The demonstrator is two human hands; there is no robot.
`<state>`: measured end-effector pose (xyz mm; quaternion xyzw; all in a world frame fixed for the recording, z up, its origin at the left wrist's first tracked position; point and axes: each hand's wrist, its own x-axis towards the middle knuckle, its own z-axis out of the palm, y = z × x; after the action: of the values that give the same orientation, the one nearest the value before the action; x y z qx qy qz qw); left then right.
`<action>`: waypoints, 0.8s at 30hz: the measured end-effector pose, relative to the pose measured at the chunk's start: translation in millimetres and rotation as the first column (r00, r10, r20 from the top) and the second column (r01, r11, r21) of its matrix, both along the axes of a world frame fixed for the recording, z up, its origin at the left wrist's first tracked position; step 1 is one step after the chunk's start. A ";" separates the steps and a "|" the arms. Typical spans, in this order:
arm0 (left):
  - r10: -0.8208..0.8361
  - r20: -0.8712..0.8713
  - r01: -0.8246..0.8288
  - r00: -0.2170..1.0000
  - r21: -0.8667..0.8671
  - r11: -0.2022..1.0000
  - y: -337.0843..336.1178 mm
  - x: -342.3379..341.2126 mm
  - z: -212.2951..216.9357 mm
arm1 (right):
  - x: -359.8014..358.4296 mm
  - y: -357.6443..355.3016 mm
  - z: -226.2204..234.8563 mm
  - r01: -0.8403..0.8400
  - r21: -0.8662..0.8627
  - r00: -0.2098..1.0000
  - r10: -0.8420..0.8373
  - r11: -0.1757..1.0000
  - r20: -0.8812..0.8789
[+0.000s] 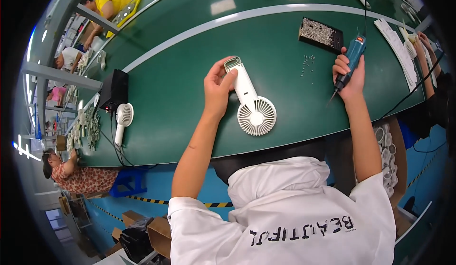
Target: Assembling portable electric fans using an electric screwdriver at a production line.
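My left hand (pixel 220 85) is closed round the handle end of a white handheld fan (pixel 248 91), with the thumb on top. The fan lies on the green table, its round slatted head toward me. In my right hand (pixel 352 75) I grip a teal electric screwdriver (pixel 352 58), its bit pointing down and toward me, apart from the fan. A black tray (pixel 321 33) filled with small screws stands just beyond the screwdriver. Several loose screws (pixel 308 64) are scattered on the table beside that tray.
A black box (pixel 114 90) with cables and another white fan (pixel 122 121) stand at the left. White strips (pixel 395 51) lie at the right, near a co-worker's hands (pixel 422 42). The screwdriver's cord runs upward. A carton of fan parts (pixel 388 156) sits below the table edge.
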<state>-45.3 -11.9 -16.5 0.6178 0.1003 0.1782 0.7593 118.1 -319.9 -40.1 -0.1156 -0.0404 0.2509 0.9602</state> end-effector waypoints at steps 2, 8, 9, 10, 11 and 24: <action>-0.024 0.009 0.025 1.000 -0.015 1.000 -3.6 -1.2 0.9 | -0.4 0.8 -1.3 0.000 -0.013 1.000 0.000 1.000 -0.006; -0.086 0.017 0.086 0.996 -0.008 0.996 -4.8 -1.5 -0.9 | -1.7 -0.8 1.9 -0.003 -0.032 1.000 0.003 0.999 0.000; -0.102 0.015 0.102 0.995 -0.021 0.995 -4.0 -1.3 -2.2 | -1.8 -0.3 2.0 0.002 -0.038 1.000 -0.002 0.999 0.007; -0.097 0.010 0.097 0.995 -0.032 0.995 -3.7 -1.5 -2.0 | -2.2 1.0 2.7 -0.003 -0.049 1.000 0.003 0.999 0.001; -0.101 0.007 0.101 0.995 -0.024 0.995 -4.1 -1.4 -0.3 | -3.1 2.0 4.3 0.001 -0.047 1.000 -0.001 0.999 -0.001; -0.182 -0.017 0.183 0.983 0.006 0.983 -0.2 1.4 6.1 | -5.4 7.4 14.1 0.000 -0.063 0.999 -0.003 0.998 -0.050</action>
<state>-43.9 -12.0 -10.4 0.6286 0.0489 0.1031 0.7693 112.7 -312.5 -26.0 -0.1397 -0.0084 0.2543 0.9570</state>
